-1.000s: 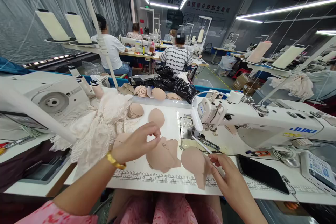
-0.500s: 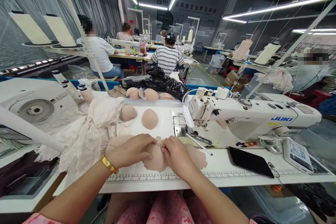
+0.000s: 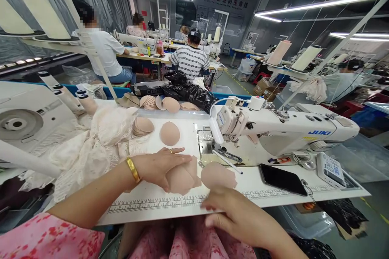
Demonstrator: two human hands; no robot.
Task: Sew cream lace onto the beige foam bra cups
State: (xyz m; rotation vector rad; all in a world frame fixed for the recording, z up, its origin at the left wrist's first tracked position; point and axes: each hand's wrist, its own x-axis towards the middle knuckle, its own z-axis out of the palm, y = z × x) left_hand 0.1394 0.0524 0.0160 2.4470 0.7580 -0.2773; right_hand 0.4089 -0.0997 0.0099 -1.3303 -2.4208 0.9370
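Observation:
My left hand point(image 3: 165, 166), with a gold bracelet and ring, lies spread over a beige fabric piece point(image 3: 181, 180) that has a rounded cup shape. Its fingertips rest on the cloth's upper part. At the table's front edge hovers my right hand point(image 3: 229, 210), thumb apart from bent fingers, nothing visible in it. Just beyond it lies a second beige fabric piece point(image 3: 217, 176), with a rounded left end and a ragged right end. A single round beige pad point(image 3: 170, 133) sits behind my left hand, and a stack of beige pads point(image 3: 143, 126) stands left of that.
Cream lace fabric point(image 3: 106, 129) is heaped at left. A white sewing machine point(image 3: 279, 125) occupies the right, with a pen point(image 3: 227, 162) and black phone point(image 3: 282, 180) before it. A printed ruler point(image 3: 158, 203) runs along the front edge. A black plastic bag point(image 3: 194, 93) lies behind.
Both hands were together at the beige fabric, fingers pinching it. My right hand has let go and drawn back toward the table edge; my left has flattened onto the piece. The view has shifted right.

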